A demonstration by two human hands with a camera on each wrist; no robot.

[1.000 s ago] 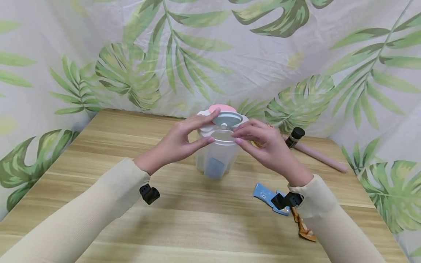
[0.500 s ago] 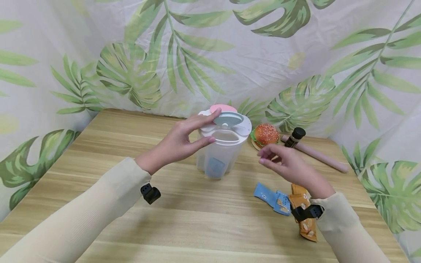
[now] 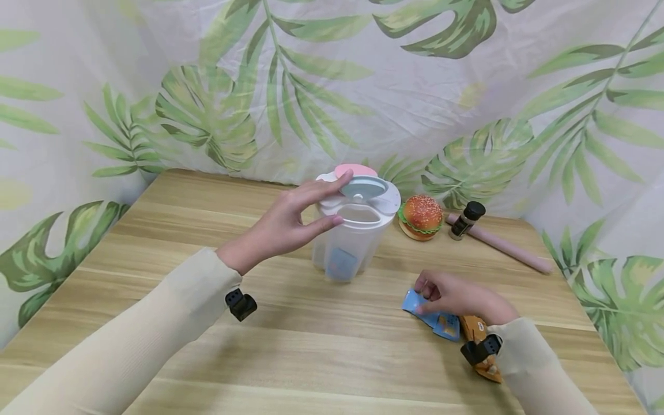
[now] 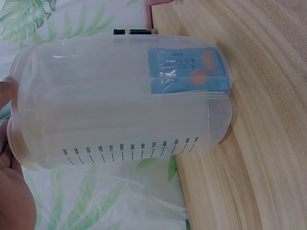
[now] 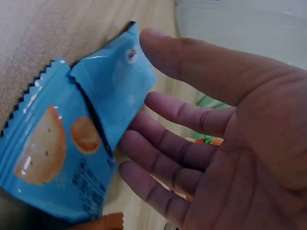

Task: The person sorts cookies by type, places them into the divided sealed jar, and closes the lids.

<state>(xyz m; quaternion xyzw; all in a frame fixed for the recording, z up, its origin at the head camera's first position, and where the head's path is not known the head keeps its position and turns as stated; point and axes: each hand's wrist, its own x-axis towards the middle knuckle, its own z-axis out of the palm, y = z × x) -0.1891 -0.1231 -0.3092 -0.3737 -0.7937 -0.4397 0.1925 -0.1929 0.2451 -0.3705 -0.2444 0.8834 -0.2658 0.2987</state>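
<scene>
A clear plastic storage container [image 3: 365, 245] stands upright, its white lid [image 3: 390, 203] bearing a raised grey flap [image 3: 365, 187] over an opening. My left hand [image 3: 277, 227] holds the lid from the left, thumb at the front rim and fingers by the flap. Inside the container lies a blue snack packet [image 4: 187, 72]. On the table to the right, my right hand [image 3: 456, 295] is over two overlapping blue biscuit packets [image 5: 53, 153]. Its thumb and loosely bent fingers are at the edge of the upper packet [image 5: 115, 72]. Orange packets [image 3: 472, 327] lie partly hidden under the right wrist.
A toy hamburger [image 3: 421, 214], a black-capped bottle [image 3: 463, 223] and a pink rod [image 3: 510, 249] lie behind and right of the container. The wooden table [image 3: 290, 357] ends at a leaf-patterned cloth [image 3: 311, 75].
The right hand has left the container's opening and moved down to the right, to the blue packets. The hamburger is uncovered. The left hand stays at the lid.
</scene>
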